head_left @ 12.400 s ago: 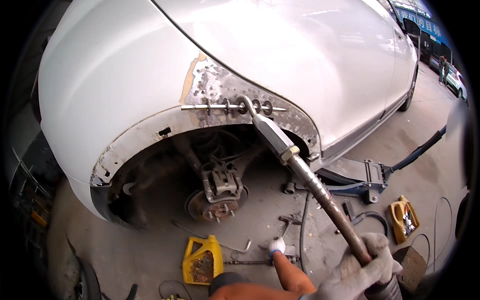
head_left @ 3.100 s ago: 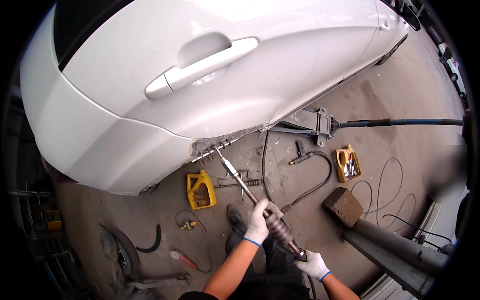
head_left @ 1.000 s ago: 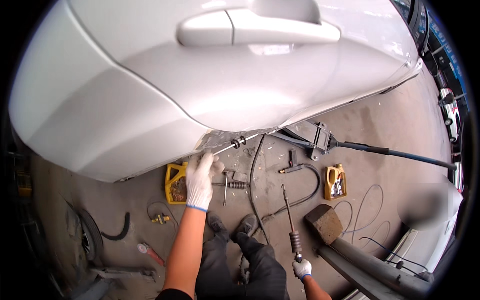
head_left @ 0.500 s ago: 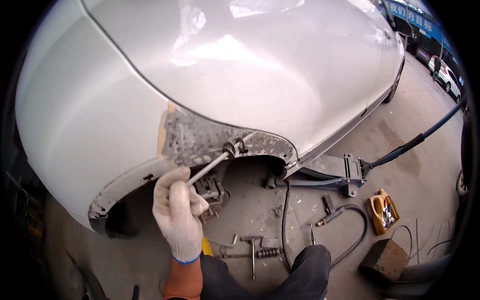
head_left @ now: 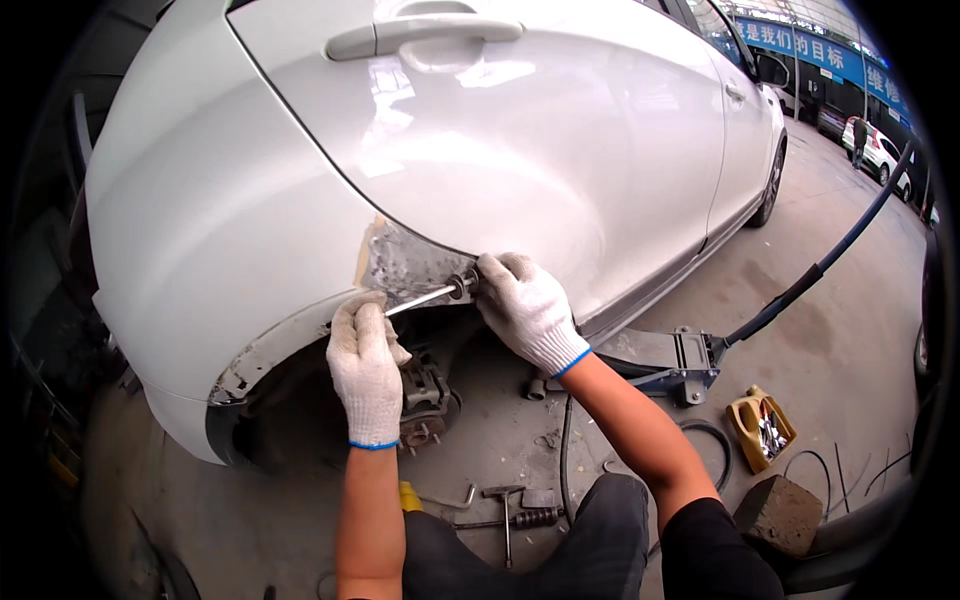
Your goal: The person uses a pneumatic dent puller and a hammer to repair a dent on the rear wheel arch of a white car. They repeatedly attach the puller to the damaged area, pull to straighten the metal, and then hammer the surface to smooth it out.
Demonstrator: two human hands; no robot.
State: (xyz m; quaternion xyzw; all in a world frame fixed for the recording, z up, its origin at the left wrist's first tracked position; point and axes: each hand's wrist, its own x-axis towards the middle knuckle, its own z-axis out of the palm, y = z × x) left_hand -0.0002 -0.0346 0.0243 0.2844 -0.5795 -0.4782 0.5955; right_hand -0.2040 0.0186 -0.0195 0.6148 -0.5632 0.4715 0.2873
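Observation:
My gloved left hand (head_left: 365,365) is closed around the near end of a thin metal rod (head_left: 422,298) with black rings (head_left: 459,287) near its far end. My gloved right hand (head_left: 528,308) has its fingers closed at that far end, just beyond the rings; the fingers hide the tip. Behind the rod is a bare, scuffed grey patch (head_left: 400,257) with a tan edge, above the wheel arch of a white car (head_left: 640,140). Below, the wheel is off and a brake assembly (head_left: 425,400) shows.
A floor jack (head_left: 680,355) stands by the sill, its long handle (head_left: 800,290) reaching up to the right. On the floor are a cut-open yellow jug (head_left: 748,430) with small parts inside, a brown block (head_left: 778,515), a T-shaped tool (head_left: 507,530) and a black hose (head_left: 722,450).
My right hand has come in from the right and taken hold of the rod's far end. My left hand still grips the near end. The view has tilted up, showing more of the car.

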